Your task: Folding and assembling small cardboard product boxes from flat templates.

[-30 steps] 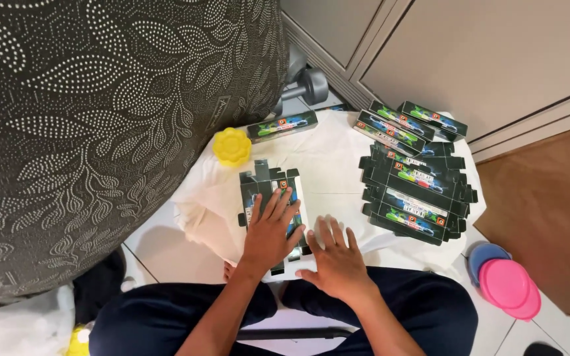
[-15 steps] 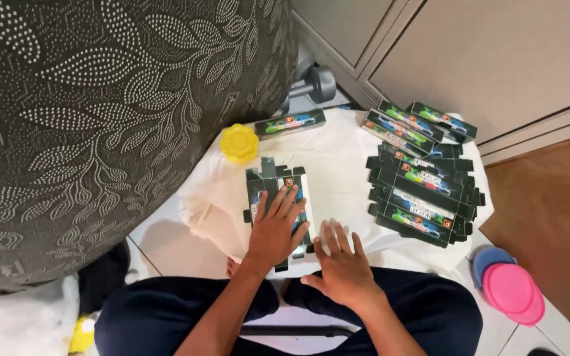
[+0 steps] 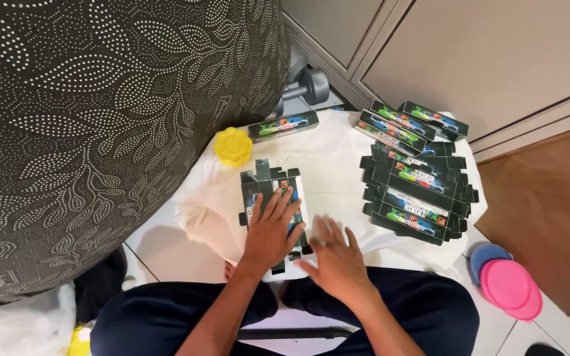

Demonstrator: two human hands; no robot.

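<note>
Not much has shifted since a second ago: our left hand (image 3: 270,231) is still pressed flat on the unfolded dark carton (image 3: 273,201), and our right hand (image 3: 336,258) has slid a touch to the right of it, a bit blurred. Neither hand is really gripping anything; the left has its fingers spread wide, palm down on the printed sheet, and the right lies open with fingers splayed on the white cloth (image 3: 324,165), thumb near the carton's lower right edge. That flat carton sits on the cloth right in front of our knees, black with small green, blue and orange patches and little tabs sticking out. Off to the right there's a messy stack of flat cartons (image 3: 417,194) in the same dark print, and behind it a few folded-up long boxes (image 3: 407,120) lying side by side. One more long box (image 3: 282,125) sits at the cloth's far edge next to a yellow flower-shaped lid (image 3: 233,146). Grey dumbbell (image 3: 305,86) behind that, and a pink lid (image 3: 510,289) on a blue tub down right on the floor.
</note>
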